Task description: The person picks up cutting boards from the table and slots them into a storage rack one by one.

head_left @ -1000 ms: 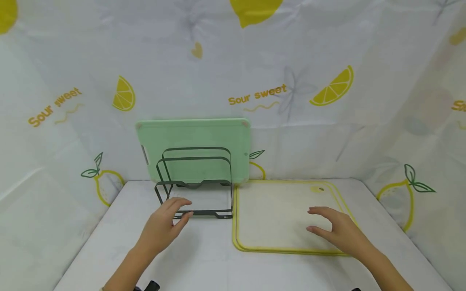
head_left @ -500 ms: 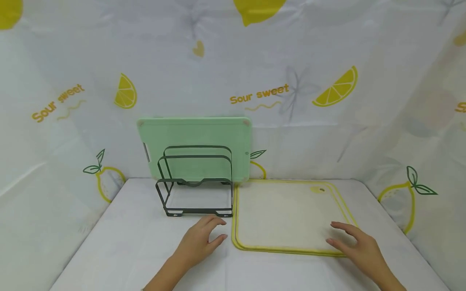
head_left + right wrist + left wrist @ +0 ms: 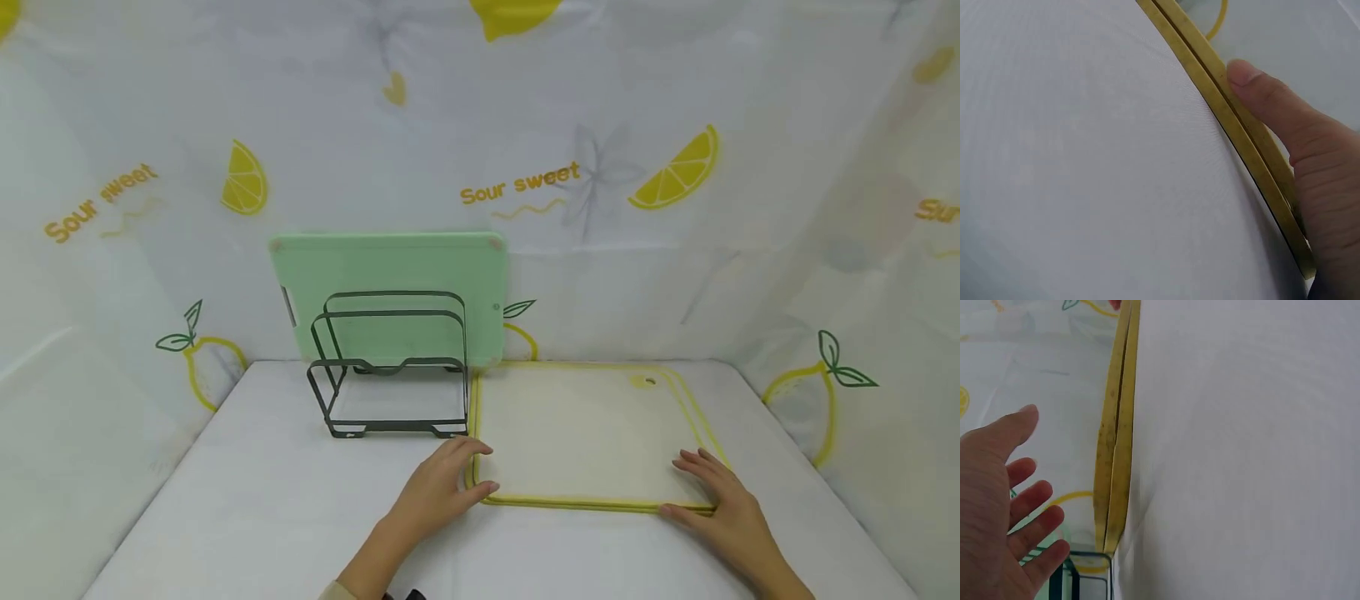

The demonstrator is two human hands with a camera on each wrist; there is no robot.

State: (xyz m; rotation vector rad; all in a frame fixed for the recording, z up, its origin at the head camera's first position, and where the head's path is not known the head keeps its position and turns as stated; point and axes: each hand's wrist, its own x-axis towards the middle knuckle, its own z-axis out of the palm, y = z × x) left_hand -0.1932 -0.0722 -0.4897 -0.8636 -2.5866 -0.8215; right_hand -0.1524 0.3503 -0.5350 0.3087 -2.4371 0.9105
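Observation:
Two white cutting boards with yellow rims lie stacked flat on the table, the upper cutting board (image 3: pixel 577 433) covering most of the lower cutting board (image 3: pixel 1225 117). Over their front left corner is my left hand (image 3: pixel 442 487), fingers relaxed and thumb spread; the left wrist view shows it apart from the yellow edges. My right hand (image 3: pixel 731 508) is at the front right corner. Its thumb (image 3: pixel 1266 94) rests against the upper board's edge, while the fingers reach over the top surface in the head view and are hidden in the right wrist view.
Left of the stack stands a black wire rack (image 3: pixel 397 426) with several upright loops. A green cutting board (image 3: pixel 390 267) stands upright in its rear part. Lemon-print cloth (image 3: pixel 585 275) hangs behind the white-covered table (image 3: pixel 247 500).
My left hand has moved right, from before the rack to the stack's left corner. The right hand has come down and toward me to the front right corner. Rack and boards have stayed put.

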